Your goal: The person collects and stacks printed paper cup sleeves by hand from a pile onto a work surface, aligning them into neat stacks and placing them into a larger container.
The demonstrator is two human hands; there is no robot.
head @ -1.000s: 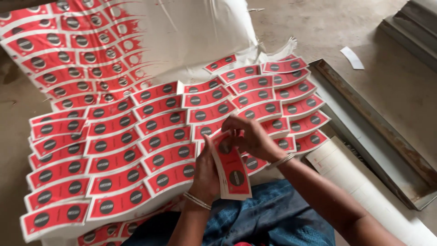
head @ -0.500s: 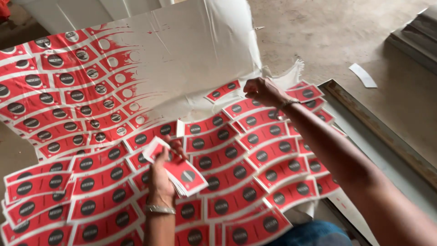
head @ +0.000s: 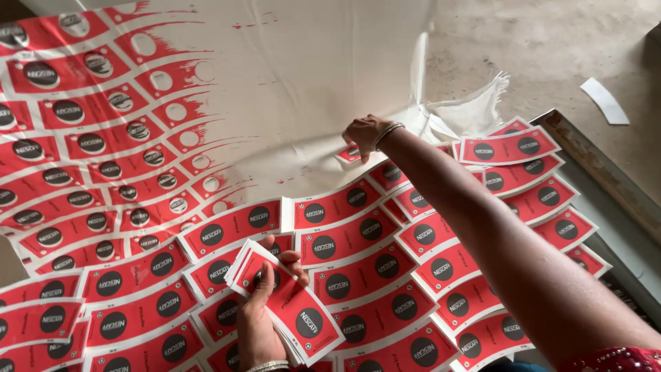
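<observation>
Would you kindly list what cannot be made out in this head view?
- Right hand fingertips: curled under, hiding whether they pinch the small red label.
- Card stack count: edges too fine.
- Left hand wrist: cut by the bottom edge.
- White sheet: top cut off.

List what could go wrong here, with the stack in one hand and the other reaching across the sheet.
1. The left hand grips the stack of red cut-outs by one end only; the fanned pieces could slip loose.
2. The right hand stretches far to a red piece at the edge of the white waste sheet; pulling might tear it.
3. The outstretched forearm hangs over the printed sheet and may scuff or shift loose pieces.
</observation>
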